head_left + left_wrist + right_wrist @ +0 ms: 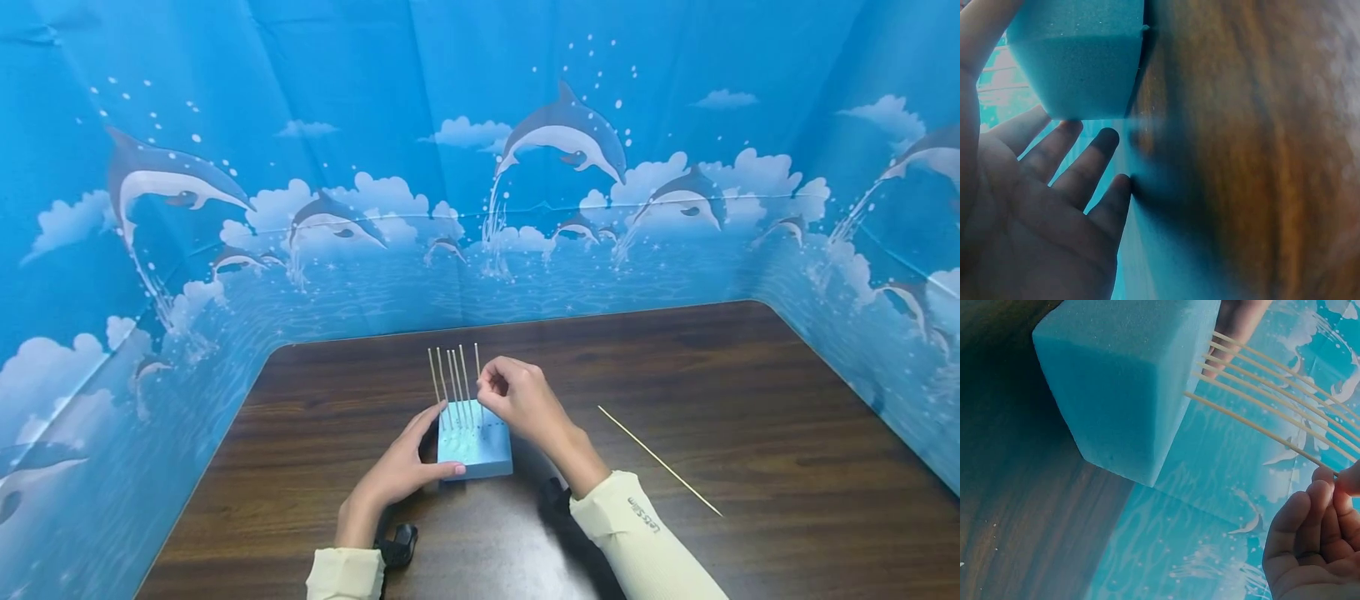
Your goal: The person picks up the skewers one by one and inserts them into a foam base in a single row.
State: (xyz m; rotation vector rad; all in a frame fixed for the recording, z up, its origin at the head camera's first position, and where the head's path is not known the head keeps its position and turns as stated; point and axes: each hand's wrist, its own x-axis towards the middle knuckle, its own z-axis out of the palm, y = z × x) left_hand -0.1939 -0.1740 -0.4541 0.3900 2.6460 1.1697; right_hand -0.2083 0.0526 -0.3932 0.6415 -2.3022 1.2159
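The right hand point(521, 398) is pinching the top of the rightmost skewer point(477, 375) between curled fingertips, pressing it into the blue foam block point(475, 450) at table centre, while the left hand point(401, 471), fingers relaxed, is bracing the block from 9 o'clock. Judging by the upright row, keeping the push vertical and the block pinned matters. A spare skewer point(660, 461) is lying at 3 o'clock.
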